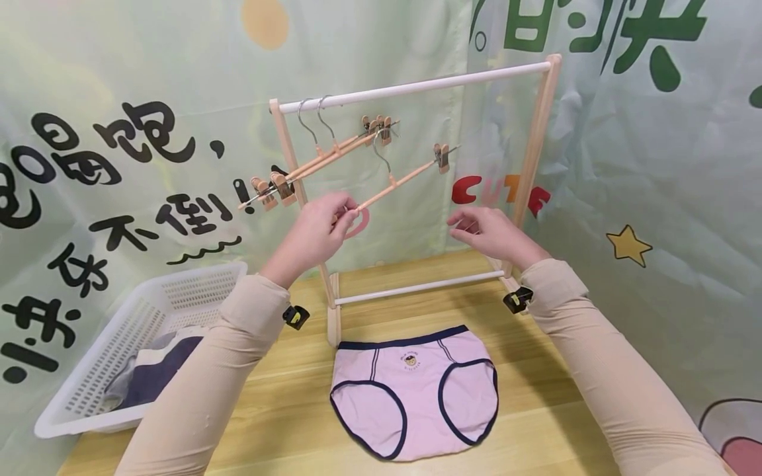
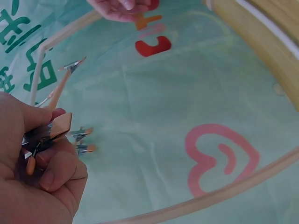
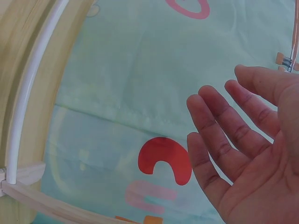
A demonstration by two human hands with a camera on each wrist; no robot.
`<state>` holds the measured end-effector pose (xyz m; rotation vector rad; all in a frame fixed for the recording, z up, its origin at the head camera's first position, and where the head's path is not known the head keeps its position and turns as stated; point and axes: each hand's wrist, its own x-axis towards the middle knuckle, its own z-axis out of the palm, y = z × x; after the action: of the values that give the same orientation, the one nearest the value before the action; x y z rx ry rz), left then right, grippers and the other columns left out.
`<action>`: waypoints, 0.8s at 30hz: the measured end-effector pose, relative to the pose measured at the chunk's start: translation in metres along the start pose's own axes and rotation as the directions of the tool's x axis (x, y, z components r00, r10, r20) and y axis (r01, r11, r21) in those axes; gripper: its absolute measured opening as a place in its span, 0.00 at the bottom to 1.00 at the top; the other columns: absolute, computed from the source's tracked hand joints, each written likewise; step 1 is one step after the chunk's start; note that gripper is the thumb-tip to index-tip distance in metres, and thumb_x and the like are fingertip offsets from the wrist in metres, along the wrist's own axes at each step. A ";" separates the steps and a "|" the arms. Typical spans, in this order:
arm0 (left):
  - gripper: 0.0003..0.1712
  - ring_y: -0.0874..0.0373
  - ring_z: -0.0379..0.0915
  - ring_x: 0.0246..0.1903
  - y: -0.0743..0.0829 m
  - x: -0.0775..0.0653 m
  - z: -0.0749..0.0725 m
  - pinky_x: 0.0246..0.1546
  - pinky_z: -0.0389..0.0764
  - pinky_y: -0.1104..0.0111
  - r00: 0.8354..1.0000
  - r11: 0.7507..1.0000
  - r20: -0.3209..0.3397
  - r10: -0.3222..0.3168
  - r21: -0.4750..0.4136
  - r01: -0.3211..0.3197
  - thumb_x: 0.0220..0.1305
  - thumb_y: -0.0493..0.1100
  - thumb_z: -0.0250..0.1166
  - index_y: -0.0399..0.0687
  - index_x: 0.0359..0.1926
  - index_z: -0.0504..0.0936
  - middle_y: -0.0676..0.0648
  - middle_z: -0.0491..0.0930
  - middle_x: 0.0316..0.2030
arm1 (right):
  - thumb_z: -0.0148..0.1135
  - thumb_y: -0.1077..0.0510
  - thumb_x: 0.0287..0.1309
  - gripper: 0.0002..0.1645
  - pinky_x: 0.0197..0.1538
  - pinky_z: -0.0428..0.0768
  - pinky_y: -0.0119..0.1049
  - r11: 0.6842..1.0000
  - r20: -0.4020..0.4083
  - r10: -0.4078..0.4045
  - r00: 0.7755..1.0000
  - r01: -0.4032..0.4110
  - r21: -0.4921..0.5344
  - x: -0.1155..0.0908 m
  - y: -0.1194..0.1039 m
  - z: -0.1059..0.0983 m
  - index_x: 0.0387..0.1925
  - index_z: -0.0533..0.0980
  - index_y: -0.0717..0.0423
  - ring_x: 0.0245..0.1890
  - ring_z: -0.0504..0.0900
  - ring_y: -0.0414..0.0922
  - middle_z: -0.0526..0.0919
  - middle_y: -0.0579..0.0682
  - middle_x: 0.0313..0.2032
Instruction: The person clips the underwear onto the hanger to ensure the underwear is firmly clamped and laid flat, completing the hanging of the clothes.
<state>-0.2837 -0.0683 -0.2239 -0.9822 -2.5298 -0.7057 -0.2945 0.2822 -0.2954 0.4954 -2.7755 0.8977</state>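
My left hand (image 1: 321, 228) grips one end of a clip hanger (image 1: 407, 177), around its near clip. In the left wrist view that clip (image 2: 60, 126) pokes out between thumb and fingers. The hanger slants up to the right, its hook raised and off the rail, a second clip (image 1: 441, 158) at its far end. My right hand (image 1: 485, 231) hovers right of the hanger, holding nothing; its fingers look loosely extended in the right wrist view. Below, pink briefs (image 1: 423, 393) with navy trim lie flat on the wooden table (image 1: 280, 390).
Behind the hands stands a wooden rack with a white rail (image 1: 417, 87). Two more clip hangers (image 1: 333, 155) hang at its left end. A white basket (image 1: 149, 291) at left holds folded clothes (image 1: 157, 370). A printed curtain (image 1: 381, 53) backs the table.
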 end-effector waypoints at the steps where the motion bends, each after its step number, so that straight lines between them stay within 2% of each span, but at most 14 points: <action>1: 0.11 0.48 0.74 0.36 -0.002 -0.001 0.002 0.40 0.75 0.57 1.000 1.000 0.005 0.001 0.004 -0.001 0.83 0.41 0.57 0.40 0.47 0.83 0.42 0.83 0.38 | 0.64 0.54 0.77 0.17 0.59 0.84 0.57 1.000 0.002 0.003 1.000 -0.003 0.001 0.000 0.000 0.000 0.60 0.81 0.56 0.51 0.89 0.55 0.90 0.58 0.51; 6: 0.10 0.49 0.74 0.34 -0.010 -0.010 0.010 0.39 0.75 0.58 1.000 1.000 0.026 0.012 0.024 -0.013 0.82 0.40 0.58 0.41 0.44 0.83 0.44 0.82 0.34 | 0.63 0.53 0.78 0.18 0.59 0.84 0.57 1.000 -0.001 0.023 1.000 -0.023 0.016 -0.004 0.002 -0.004 0.61 0.81 0.56 0.51 0.88 0.56 0.89 0.58 0.52; 11: 0.08 0.53 0.68 0.27 -0.020 -0.019 0.020 0.32 0.69 0.62 0.997 1.000 0.072 0.026 0.000 -0.026 0.82 0.40 0.59 0.42 0.43 0.82 0.46 0.77 0.28 | 0.63 0.54 0.78 0.18 0.59 0.83 0.58 0.999 -0.025 0.041 0.999 -0.041 0.025 -0.009 0.005 -0.010 0.61 0.80 0.57 0.52 0.87 0.58 0.88 0.60 0.52; 16: 0.08 0.56 0.66 0.27 -0.031 -0.028 0.031 0.31 0.69 0.65 0.992 1.000 0.127 0.014 -0.026 -0.011 0.81 0.40 0.60 0.43 0.43 0.83 0.48 0.76 0.28 | 0.62 0.55 0.78 0.17 0.59 0.83 0.59 0.999 -0.039 0.038 0.999 -0.037 0.019 -0.013 0.008 -0.012 0.61 0.80 0.58 0.51 0.87 0.58 0.88 0.61 0.52; 24: 0.07 0.58 0.64 0.24 -0.045 -0.045 0.051 0.28 0.68 0.67 0.972 0.995 0.235 -0.021 -0.089 0.043 0.81 0.40 0.61 0.46 0.43 0.84 0.51 0.74 0.25 | 0.62 0.54 0.79 0.17 0.59 0.83 0.57 0.999 -0.024 0.036 0.999 -0.036 0.017 -0.015 0.013 -0.004 0.61 0.81 0.56 0.51 0.88 0.56 0.89 0.59 0.51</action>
<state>-0.2897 -0.0925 -0.3018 -1.1180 -2.7414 -0.7647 -0.2853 0.2981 -0.3035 0.4358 -2.7655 0.9292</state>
